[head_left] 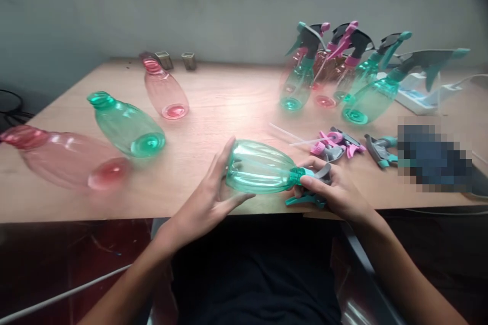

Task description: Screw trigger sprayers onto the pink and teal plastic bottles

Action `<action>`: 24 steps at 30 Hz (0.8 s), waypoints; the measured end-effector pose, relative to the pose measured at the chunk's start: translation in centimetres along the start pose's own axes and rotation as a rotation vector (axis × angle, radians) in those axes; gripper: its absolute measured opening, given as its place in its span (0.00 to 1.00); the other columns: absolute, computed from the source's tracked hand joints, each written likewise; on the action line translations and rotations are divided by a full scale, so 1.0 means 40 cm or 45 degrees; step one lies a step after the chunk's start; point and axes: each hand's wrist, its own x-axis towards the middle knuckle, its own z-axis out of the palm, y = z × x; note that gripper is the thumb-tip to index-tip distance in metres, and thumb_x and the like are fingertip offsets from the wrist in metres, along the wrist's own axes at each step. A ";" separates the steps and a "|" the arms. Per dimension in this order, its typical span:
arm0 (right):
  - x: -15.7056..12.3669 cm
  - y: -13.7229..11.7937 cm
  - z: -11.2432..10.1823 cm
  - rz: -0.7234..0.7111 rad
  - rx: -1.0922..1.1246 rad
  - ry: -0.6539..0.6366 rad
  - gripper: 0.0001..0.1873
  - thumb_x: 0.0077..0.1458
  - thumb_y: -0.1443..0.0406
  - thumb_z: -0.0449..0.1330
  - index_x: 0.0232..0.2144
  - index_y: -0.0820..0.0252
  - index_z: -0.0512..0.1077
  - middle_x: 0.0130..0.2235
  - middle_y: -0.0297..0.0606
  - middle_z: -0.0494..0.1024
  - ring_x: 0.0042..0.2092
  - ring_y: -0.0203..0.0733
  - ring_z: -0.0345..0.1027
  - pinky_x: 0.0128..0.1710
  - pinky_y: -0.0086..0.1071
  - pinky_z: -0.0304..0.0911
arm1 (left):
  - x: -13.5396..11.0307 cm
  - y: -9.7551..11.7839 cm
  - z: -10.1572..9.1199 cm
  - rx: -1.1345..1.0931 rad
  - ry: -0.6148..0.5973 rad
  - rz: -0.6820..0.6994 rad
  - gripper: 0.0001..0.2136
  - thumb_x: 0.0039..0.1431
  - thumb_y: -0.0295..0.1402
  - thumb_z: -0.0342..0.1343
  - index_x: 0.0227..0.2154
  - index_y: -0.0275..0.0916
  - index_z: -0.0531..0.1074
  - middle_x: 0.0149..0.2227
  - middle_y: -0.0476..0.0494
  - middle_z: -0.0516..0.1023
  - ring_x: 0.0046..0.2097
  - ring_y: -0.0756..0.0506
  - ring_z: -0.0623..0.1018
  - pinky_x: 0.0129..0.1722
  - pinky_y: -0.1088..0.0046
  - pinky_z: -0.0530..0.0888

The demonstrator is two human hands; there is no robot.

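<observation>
A clear green bottle [261, 166] lies sideways in the air above the table's front edge, its base to the left and its neck to the right. My left hand [209, 195] cups the base, thumb below and fingers behind. At the neck, my right hand [339, 188] grips a teal and grey trigger spray head [307, 172] by its collar, which meets the bottle's mouth. How far it is screwed on I cannot tell. Just under the neck a teal trigger piece [305, 201] shows; whether it belongs to the same head is unclear.
Left stand two headless pink bottles [72, 157] [165, 89] and a green one [127, 127]. Several bottles with spray heads [299, 81] stand back right. Loose pink [337, 144] and teal spray heads [381, 151] lie right, near a pixelated dark object [434, 157] and a power strip [423, 94].
</observation>
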 end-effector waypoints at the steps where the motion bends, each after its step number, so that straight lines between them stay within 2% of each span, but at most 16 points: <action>1: -0.001 0.001 0.000 0.016 0.007 -0.002 0.14 0.61 0.56 0.70 0.43 0.56 0.75 0.29 0.32 0.83 0.34 0.41 0.82 0.37 0.33 0.81 | -0.001 0.002 -0.001 -0.025 -0.011 -0.011 0.44 0.61 0.46 0.64 0.70 0.68 0.40 0.76 0.55 0.52 0.74 0.42 0.61 0.77 0.60 0.60; 4: -0.003 0.001 0.001 0.038 0.002 0.005 0.14 0.61 0.56 0.70 0.43 0.57 0.75 0.30 0.33 0.83 0.35 0.43 0.82 0.38 0.35 0.82 | -0.005 0.006 -0.003 -0.057 -0.038 -0.074 0.48 0.57 0.48 0.67 0.71 0.65 0.40 0.76 0.51 0.52 0.73 0.39 0.62 0.78 0.55 0.56; 7: -0.004 0.000 0.004 0.049 -0.009 0.006 0.15 0.61 0.55 0.70 0.43 0.57 0.74 0.30 0.34 0.83 0.35 0.42 0.82 0.39 0.34 0.81 | -0.010 0.008 -0.007 -0.101 -0.058 -0.147 0.54 0.54 0.52 0.67 0.73 0.55 0.35 0.77 0.47 0.47 0.76 0.38 0.54 0.79 0.56 0.54; 9: -0.004 0.000 0.005 0.064 -0.007 0.004 0.16 0.61 0.54 0.70 0.42 0.57 0.74 0.31 0.34 0.83 0.36 0.41 0.82 0.39 0.33 0.80 | -0.011 0.008 -0.010 -0.114 -0.064 -0.149 0.50 0.57 0.53 0.64 0.73 0.52 0.38 0.77 0.46 0.49 0.77 0.39 0.53 0.79 0.58 0.55; 12: -0.004 -0.001 0.006 0.073 -0.018 0.009 0.16 0.60 0.54 0.70 0.42 0.57 0.74 0.31 0.33 0.83 0.35 0.40 0.81 0.38 0.30 0.79 | -0.009 0.007 -0.013 -0.073 -0.052 -0.105 0.43 0.59 0.50 0.64 0.71 0.55 0.48 0.75 0.49 0.55 0.75 0.41 0.57 0.79 0.60 0.54; 14: -0.004 -0.004 0.007 0.084 -0.013 0.009 0.16 0.60 0.53 0.70 0.42 0.57 0.74 0.30 0.32 0.83 0.35 0.41 0.81 0.39 0.30 0.78 | -0.007 0.005 -0.013 -0.053 -0.028 -0.065 0.42 0.60 0.50 0.63 0.71 0.59 0.46 0.75 0.52 0.56 0.75 0.42 0.56 0.79 0.61 0.54; 18: -0.003 -0.007 0.013 0.094 -0.035 0.000 0.17 0.60 0.53 0.69 0.41 0.58 0.73 0.30 0.34 0.84 0.35 0.43 0.82 0.38 0.32 0.78 | -0.008 0.000 -0.010 -0.034 0.013 -0.014 0.38 0.65 0.49 0.56 0.71 0.63 0.42 0.75 0.53 0.54 0.76 0.45 0.55 0.79 0.61 0.54; 22: 0.000 -0.005 0.018 0.100 -0.010 -0.011 0.18 0.60 0.51 0.69 0.42 0.58 0.73 0.31 0.35 0.84 0.36 0.44 0.82 0.40 0.36 0.79 | -0.016 -0.002 -0.009 -0.018 0.007 -0.061 0.46 0.58 0.49 0.65 0.71 0.62 0.40 0.76 0.50 0.50 0.76 0.42 0.54 0.79 0.55 0.53; 24: 0.002 -0.004 0.019 0.095 -0.017 -0.016 0.19 0.60 0.51 0.69 0.41 0.58 0.72 0.32 0.36 0.84 0.36 0.44 0.81 0.40 0.37 0.78 | -0.020 0.000 -0.010 -0.023 0.009 -0.096 0.48 0.57 0.51 0.65 0.72 0.60 0.40 0.77 0.47 0.48 0.77 0.41 0.53 0.79 0.52 0.53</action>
